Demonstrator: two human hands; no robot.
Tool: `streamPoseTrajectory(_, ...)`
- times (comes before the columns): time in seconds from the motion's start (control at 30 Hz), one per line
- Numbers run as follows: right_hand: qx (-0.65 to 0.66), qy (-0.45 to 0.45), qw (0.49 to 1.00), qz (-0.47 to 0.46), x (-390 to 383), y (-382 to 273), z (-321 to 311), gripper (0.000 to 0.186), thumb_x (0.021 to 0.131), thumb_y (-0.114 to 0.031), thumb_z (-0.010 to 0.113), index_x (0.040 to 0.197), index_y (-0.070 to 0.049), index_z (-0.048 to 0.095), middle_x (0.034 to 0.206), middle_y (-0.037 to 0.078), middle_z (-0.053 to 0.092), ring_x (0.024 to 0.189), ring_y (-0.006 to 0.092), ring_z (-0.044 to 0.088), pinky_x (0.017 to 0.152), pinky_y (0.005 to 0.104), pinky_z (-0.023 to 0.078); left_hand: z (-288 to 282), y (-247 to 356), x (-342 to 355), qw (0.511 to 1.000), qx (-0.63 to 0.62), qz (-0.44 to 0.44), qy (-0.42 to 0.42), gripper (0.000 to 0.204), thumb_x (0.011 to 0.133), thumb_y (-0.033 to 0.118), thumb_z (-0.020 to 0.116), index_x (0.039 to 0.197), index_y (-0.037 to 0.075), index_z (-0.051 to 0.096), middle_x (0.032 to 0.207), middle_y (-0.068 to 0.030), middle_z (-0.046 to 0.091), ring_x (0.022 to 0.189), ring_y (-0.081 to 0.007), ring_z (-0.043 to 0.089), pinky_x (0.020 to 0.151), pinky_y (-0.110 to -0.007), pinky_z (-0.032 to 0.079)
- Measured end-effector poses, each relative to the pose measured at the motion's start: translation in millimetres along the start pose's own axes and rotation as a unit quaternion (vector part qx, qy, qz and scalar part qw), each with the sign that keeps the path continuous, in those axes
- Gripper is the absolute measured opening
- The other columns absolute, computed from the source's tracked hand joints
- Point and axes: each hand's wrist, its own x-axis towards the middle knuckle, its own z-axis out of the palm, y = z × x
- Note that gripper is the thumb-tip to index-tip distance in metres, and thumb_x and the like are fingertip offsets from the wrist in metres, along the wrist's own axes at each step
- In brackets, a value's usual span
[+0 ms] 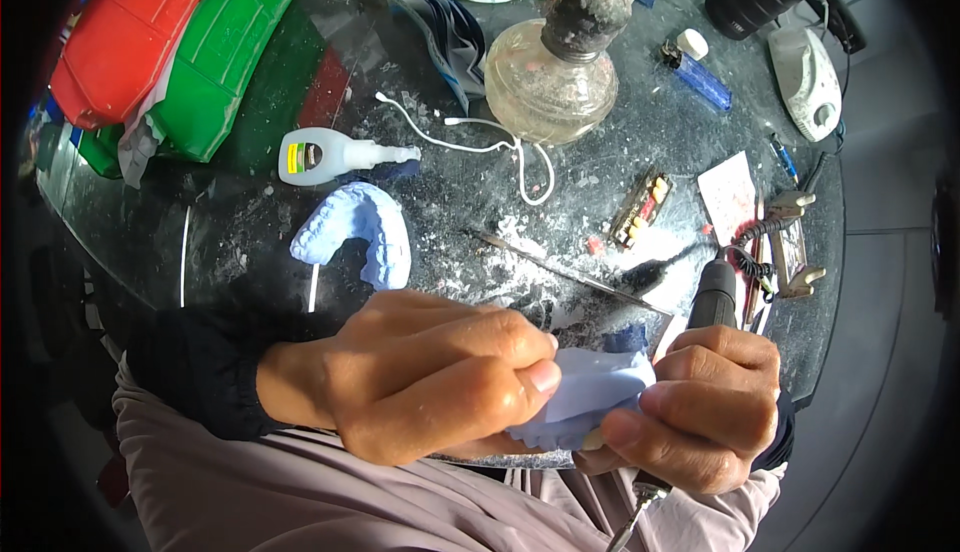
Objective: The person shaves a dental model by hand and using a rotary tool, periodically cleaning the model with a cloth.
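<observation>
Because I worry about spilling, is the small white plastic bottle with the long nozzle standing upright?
No, the white plastic bottle lies on its side on the dark tabletop, nozzle pointing right.

Strong light on right half of tabletop (240,242); near-white, washed-out glare just beyond right hand (700,412), dark shadow cutting into it. Left side dimmer; red bin (130,32) reflected faintly in tabletop's sheen. Floor (900,352) grey, dim. Centre reasonably sharp. Fisheye rim bows tabletop edge, corners black.
</observation>
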Motion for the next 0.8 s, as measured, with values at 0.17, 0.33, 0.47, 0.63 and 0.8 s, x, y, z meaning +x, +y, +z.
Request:
streamPoseTrajectory(0.17,0.020,0.025,0.999,-0.028,0.9,4.2,2.0,0.035,0.064,-0.030,0.078,0.087,-0.009,0.063,0.073,0.001,0.041,0.040,0.0054,0.041,0.038,0.0181,0.036,-3.4,3.3,2.1,0.999,0.039,0.026,-0.002,0.013,0.072,-0.003,0.067,0.070,-0.005,0.054,0.074,-0.0180,0.061,0.054,-0.0222,0.064,0.050,-0.029,0.056)
streamPoseTrajectory(0.33,0.025,-0.004,0.999,-0.036,0.1,4.3,-2.3,0.028,0.067,-0.028,0.076,0.085,-0.012,0.063,0.070,0.000,0.040,0.040,0.0071,0.041,0.038,0.0200,0.035,-3.3,2.5,2.9,0.998,0.047,0.038,-0.014,0.013,0.072,-0.003,0.067,0.071,-0.005,0.054,0.074,-0.0181,0.061,0.055,-0.0214,0.063,0.049,-0.029,0.055)
streamPoseTrajectory(0.47,0.020,-0.018,0.999,-0.031,1.2,3.0,-3.0,0.027,0.066,-0.026,0.076,0.085,-0.013,0.064,0.069,-0.001,0.040,0.041,0.0070,0.041,0.038,0.0203,0.035,-1.5,1.3,0.3,0.999,0.030,0.037,-0.001,0.013,0.072,-0.003,0.067,0.071,-0.005,0.054,0.075,-0.0179,0.061,0.055,-0.0211,0.063,0.049,-0.028,0.055)
streamPoseTrajectory(0.63,0.009,-0.002,0.999,-0.035,0.9,1.9,-2.3,0.028,0.065,-0.026,0.077,0.086,-0.014,0.064,0.072,0.000,0.040,0.041,0.0075,0.041,0.038,0.0205,0.035,-3.0,2.8,1.9,0.999,0.031,0.041,-0.007,0.012,0.071,-0.004,0.067,0.071,-0.005,0.054,0.075,-0.0182,0.061,0.054,-0.0215,0.063,0.049,-0.029,0.056)
streamPoseTrajectory(0.8,-0.004,-0.012,0.999,-0.035,2.3,1.2,-3.2,0.028,0.064,-0.026,0.077,0.086,-0.016,0.064,0.076,0.002,0.040,0.041,0.0077,0.041,0.038,0.0203,0.035,-3.7,4.1,2.1,0.999,0.038,0.030,-0.014,0.013,0.071,-0.004,0.067,0.071,-0.005,0.054,0.075,-0.0184,0.061,0.055,-0.0221,0.064,0.050,-0.029,0.056)
